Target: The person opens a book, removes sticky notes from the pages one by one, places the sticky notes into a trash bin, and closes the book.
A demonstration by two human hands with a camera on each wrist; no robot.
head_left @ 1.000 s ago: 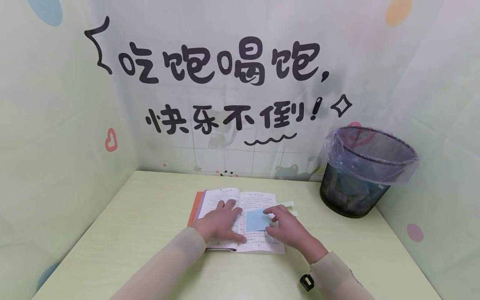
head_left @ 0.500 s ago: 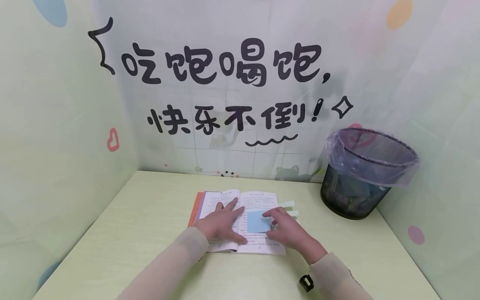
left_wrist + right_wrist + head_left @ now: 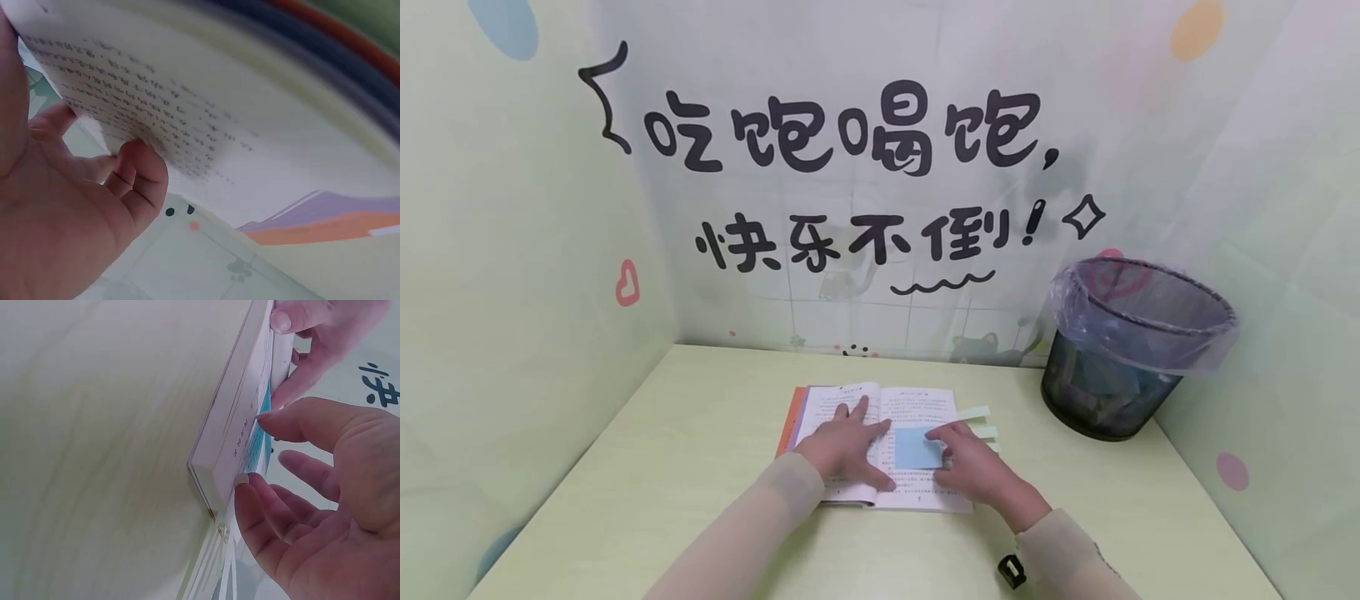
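Note:
An open book (image 3: 925, 496) with printed pages lies on the table, its purple and orange edges (image 3: 791, 421) showing at the left. My left hand (image 3: 848, 450) rests across the left page and the middle fold, fingers spread, thumb reaching onto the right page. A square light-blue sticky note (image 3: 913, 448) is on the right page. At the note's right side, my right hand (image 3: 977, 471) touches with its index fingertip, the thumb apart below. From the right wrist view, the thumb (image 3: 300, 422) and a fingertip (image 3: 242, 480) meet the page separately beside the blue note (image 3: 267, 450).
Pale green tabs (image 3: 976, 412) stick out from the book's right edge. A black mesh bin (image 3: 1108, 392) with a clear purplish liner stands at the back right. A small black buckle-like object (image 3: 1012, 572) is by the right sleeve. Printed cloth walls enclose the table (image 3: 700, 417).
The blue note now looks squarer and flatter on the page. My right hand has shifted only slightly along its right side; the left hand stays on the book. The head view has tilted a little.

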